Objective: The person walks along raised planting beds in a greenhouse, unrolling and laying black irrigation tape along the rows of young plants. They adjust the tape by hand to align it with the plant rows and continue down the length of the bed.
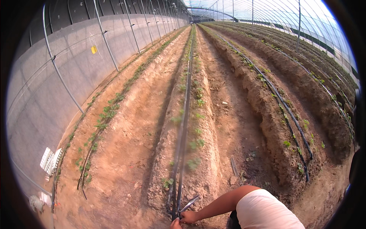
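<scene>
At the bottom of the view, both hands meet at the near ends of black drip irrigation tapes on a raised soil bed. My right hand has its fingers closed around tape, and a flat, shiny dark strip sticks up and right from it. Just left of and below it, my left hand pinches a dark tape end. The lower picture edge cuts off part of the left hand. Small green seedlings grow beside the tapes on this bed.
Furrows of bare soil flank the bed. To the right, another bed carries drip tapes and seedlings. White trays lie by the left wall, where metal poles lean. A yellow card hangs there.
</scene>
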`<act>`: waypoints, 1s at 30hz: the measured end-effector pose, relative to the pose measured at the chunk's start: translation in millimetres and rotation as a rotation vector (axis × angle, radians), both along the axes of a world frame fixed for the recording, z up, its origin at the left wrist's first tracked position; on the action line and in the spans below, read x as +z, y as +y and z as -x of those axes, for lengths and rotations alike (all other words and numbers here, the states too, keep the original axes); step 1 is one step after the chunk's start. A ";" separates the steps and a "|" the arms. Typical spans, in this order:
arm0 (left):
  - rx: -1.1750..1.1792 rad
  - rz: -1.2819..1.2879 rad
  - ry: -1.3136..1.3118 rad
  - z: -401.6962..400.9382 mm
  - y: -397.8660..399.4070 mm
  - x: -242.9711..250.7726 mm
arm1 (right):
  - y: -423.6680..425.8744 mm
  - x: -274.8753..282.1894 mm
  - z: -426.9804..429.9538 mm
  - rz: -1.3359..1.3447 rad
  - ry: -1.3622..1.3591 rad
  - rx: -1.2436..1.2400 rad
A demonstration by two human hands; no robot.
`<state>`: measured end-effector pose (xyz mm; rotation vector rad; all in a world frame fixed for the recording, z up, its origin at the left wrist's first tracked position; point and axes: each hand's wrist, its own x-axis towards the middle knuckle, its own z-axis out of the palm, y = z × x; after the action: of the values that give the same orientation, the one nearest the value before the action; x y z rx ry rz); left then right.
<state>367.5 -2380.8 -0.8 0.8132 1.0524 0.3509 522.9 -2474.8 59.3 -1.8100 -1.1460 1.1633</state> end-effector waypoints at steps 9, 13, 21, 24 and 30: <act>-0.272 -0.010 0.006 -33.1 22.5 -19.4 | -2.5 8.5 -38.9 0.094 -0.302 0.122; -0.709 -1.035 0.408 -47.8 24.1 26.5 | -5.4 13.0 -59.6 0.202 -0.415 0.101; -0.735 -1.321 0.063 -45.8 14.2 110.9 | 0.7 33.9 -91.1 0.038 -0.341 0.234; -0.737 -0.716 0.095 -44.9 13.6 124.2 | 4.6 24.8 -97.6 0.005 -0.392 0.256; -0.737 -0.173 0.040 -32.1 8.0 132.3 | 7.8 -21.0 -110.5 0.036 -0.277 0.100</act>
<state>399.6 -2372.8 131.5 1.3009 0.6976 -0.2060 633.4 -2467.0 38.3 -2.0067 -1.3939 1.0149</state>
